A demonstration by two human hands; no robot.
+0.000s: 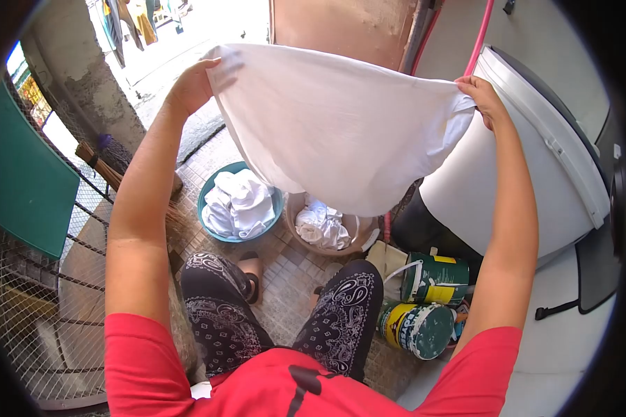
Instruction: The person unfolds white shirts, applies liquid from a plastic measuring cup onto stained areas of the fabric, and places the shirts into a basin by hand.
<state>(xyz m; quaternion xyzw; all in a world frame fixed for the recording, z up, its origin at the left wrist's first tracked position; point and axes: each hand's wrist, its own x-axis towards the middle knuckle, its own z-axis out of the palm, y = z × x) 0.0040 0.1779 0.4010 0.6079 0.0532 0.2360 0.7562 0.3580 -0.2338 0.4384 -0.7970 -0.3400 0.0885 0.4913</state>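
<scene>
A white cloth (327, 118) hangs stretched between my two raised hands, its lower edge sagging in a curve. My left hand (196, 85) grips its upper left corner, with some fingers behind the fabric. At the upper right corner, my right hand (481, 99) pinches the cloth between thumb and fingers. Below the cloth, on the tiled floor, a teal basin (278, 203) holds a heap of white fabric (240, 203). Beside it stands a brownish basin (360, 243) with more white fabric (322, 226), partly hidden by the hanging cloth.
Green paint buckets (444, 279) stand at the right, near a large white car body (515, 153). Wire mesh (28, 306) and a green panel (24, 174) are at the left. A broom (101, 165) leans by the wall. Clothes (142, 21) hang outside.
</scene>
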